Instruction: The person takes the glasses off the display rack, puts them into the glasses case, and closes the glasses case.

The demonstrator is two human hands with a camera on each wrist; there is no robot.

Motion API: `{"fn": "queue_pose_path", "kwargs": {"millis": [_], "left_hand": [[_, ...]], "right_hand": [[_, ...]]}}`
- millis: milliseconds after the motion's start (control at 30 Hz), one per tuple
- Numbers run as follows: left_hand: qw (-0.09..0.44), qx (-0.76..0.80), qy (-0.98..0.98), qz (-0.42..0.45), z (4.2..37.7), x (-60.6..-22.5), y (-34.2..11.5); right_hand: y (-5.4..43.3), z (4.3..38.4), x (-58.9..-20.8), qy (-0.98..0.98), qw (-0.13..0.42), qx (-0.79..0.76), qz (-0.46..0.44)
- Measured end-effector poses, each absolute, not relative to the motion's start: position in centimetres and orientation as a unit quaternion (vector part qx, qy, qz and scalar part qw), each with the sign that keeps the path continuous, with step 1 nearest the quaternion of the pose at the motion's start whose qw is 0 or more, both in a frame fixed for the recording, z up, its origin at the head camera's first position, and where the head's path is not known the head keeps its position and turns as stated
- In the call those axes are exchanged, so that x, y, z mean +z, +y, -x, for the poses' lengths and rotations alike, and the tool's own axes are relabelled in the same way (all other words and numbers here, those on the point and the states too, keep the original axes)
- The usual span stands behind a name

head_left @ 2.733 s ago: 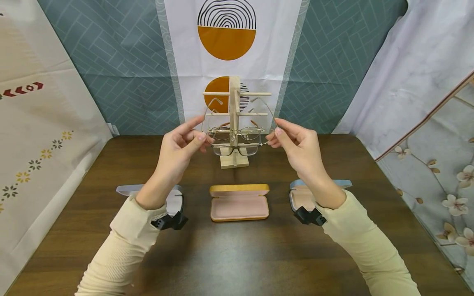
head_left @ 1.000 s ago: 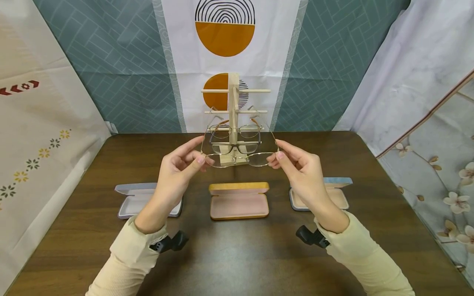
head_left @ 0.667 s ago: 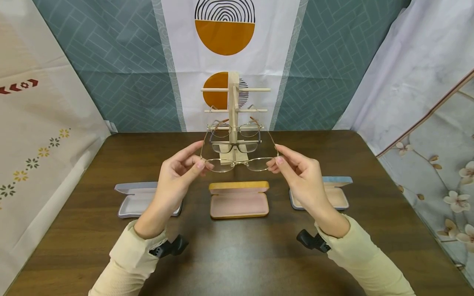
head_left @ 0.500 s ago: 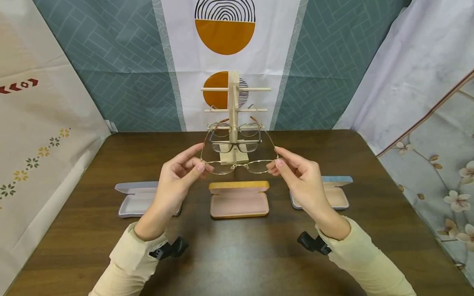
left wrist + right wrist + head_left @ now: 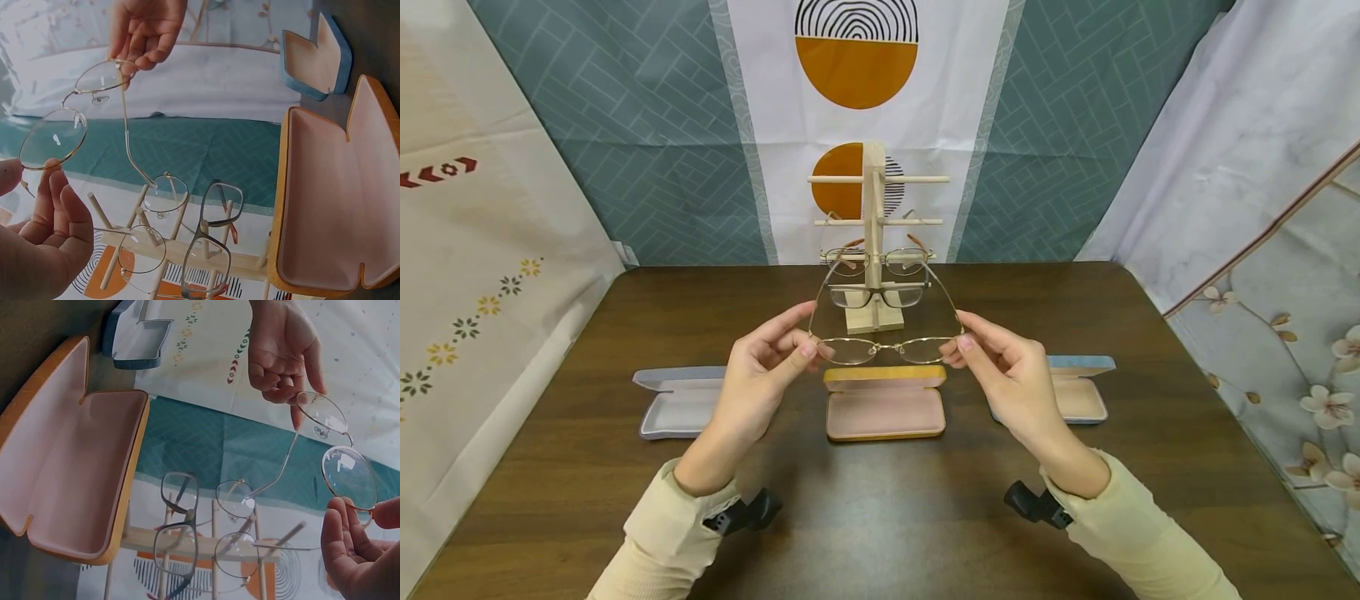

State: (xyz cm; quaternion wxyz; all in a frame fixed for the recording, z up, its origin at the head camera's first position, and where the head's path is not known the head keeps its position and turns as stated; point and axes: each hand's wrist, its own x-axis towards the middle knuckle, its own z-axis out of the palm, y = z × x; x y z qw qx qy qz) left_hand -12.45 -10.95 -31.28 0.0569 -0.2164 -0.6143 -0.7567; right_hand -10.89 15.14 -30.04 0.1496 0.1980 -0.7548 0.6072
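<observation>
Thin gold-rimmed eyeglasses (image 5: 850,352) hang in the air, lenses toward me, temples unfolded and pointing back toward the display stand (image 5: 874,200). My left hand (image 5: 760,367) pinches the frame's left corner between thumb and fingers. At the opposite corner my right hand (image 5: 1009,375) pinches it the same way. Both wrist views show the glasses held at their two ends, apart from the stand. On the wooden stand rest round gold-rimmed glasses (image 5: 906,263) and, below them, dark-framed glasses (image 5: 902,297). Just under the held lenses is an opened orange glasses case (image 5: 885,417) lined in pink.
An opened greyish-lavender case (image 5: 679,414) sits on the left, partly behind my left hand. An opened blue case (image 5: 1081,400) is on the right, partly covered by my right hand. All stand on the dark wooden table (image 5: 880,533); patterned cloths hang around it.
Both hands have brought the gold-rimmed glasses away from the stand, toward me and downward. The lenses now appear just above the orange case's lid. The grip looks unchanged.
</observation>
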Motion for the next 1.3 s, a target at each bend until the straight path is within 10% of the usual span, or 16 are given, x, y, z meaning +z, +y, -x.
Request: {"fn": "queue_pose_path", "kwargs": {"millis": [1300], "left_hand": [[0.03, -0.735, -0.646, 0.204, 12.4, -33.1, -11.1]], "right_hand": [[15.1, 11.0, -32.1, -0.741, 0.126, 0.63, -0.194]]}}
